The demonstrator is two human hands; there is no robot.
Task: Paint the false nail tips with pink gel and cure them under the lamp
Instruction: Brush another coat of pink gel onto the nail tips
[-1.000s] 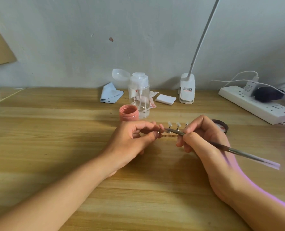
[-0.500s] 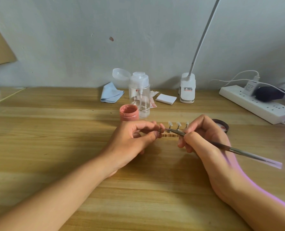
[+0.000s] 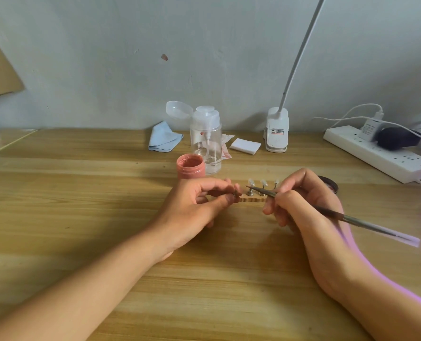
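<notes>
The wooden desk fills the lower frame. At centre, a small nail-tip holder is pinched in the left grip. A brush is held pen-like in the right grip, its tip just right of that holder. The pink gel jar is set just above the left grip. Clear nail tips are stood between both grips.

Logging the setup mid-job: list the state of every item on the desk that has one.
Left hand, pinching a small piece.
Right hand, gripping the brush, tip aimed at that piece.
Gel jar, open.
Lid, lying apart from the jar.
Pump bottle, flip cap open, little liquid left.
Nail tips, upright on stand, clear, unpainted.
Power strip, two plugs in.
</notes>
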